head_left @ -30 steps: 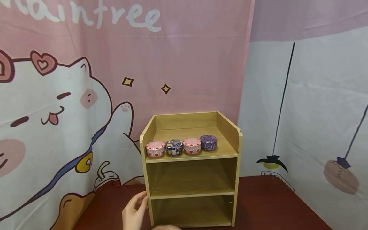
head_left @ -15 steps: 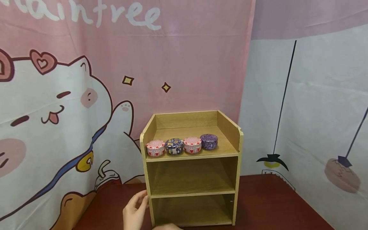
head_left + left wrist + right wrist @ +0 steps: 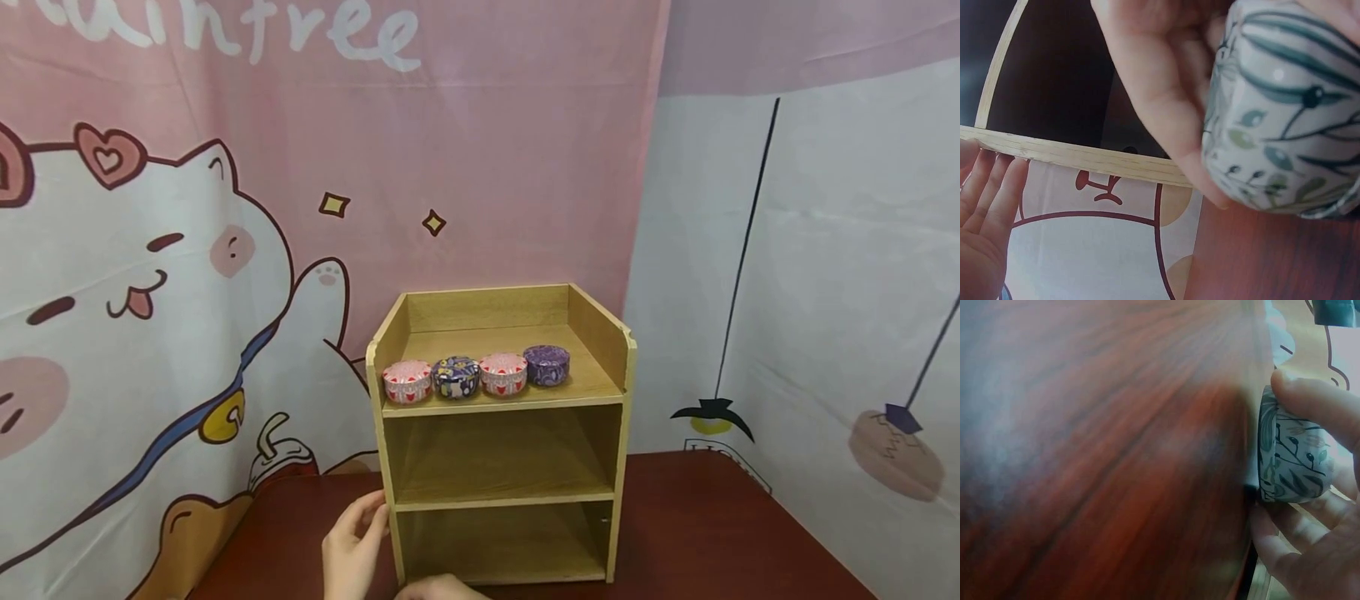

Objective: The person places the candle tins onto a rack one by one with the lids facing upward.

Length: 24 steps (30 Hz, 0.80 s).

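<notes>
A small wooden shelf unit (image 3: 504, 505) stands in the middle of the head view. My left hand (image 3: 356, 542) is at its left side, fingers touching the outer panel beside the middle board; the left wrist view shows those fingers (image 3: 1007, 194) nearly straight against the panel. At the bottom edge of the head view, only the back of my right hand (image 3: 441, 588) shows. It grips a round white tin with a green leaf pattern (image 3: 1297, 456), thumb on one side and fingers on the other. That tin (image 3: 1291, 119) looks large and close in the left wrist view.
On the top board stand several round tins in a row: a pink one (image 3: 407, 383), a dark blue patterned one (image 3: 456, 379), another pink one (image 3: 503, 375) and a purple one (image 3: 547, 367). The dark red table (image 3: 697, 525) lies below, with a printed curtain (image 3: 525, 167) behind.
The head view has tilted slightly, so the shelf unit sits a little higher in it. Slightly more of my right hand shows at the bottom. My left hand stays at the panel.
</notes>
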Each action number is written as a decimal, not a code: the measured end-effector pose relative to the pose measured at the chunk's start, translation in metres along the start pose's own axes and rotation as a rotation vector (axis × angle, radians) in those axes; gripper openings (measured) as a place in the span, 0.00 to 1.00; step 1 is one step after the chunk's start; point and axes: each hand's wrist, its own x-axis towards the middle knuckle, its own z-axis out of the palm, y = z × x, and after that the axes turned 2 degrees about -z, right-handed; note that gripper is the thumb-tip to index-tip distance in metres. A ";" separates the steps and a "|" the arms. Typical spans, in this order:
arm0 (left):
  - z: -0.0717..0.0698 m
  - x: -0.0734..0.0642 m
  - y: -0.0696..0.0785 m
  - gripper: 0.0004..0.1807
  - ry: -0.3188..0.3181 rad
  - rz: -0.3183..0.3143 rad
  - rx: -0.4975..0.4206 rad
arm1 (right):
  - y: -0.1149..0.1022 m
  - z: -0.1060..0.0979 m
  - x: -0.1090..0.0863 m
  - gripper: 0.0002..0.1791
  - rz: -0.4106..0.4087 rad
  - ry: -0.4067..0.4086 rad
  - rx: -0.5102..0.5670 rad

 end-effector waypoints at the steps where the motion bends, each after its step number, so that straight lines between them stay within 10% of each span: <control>1: 0.000 0.000 0.000 0.09 0.000 0.000 0.007 | -0.001 0.000 0.000 0.11 0.005 -0.001 0.017; 24: -0.002 0.002 0.003 0.09 -0.027 -0.056 0.019 | -0.005 -0.027 -0.007 0.15 -0.105 -0.102 -0.067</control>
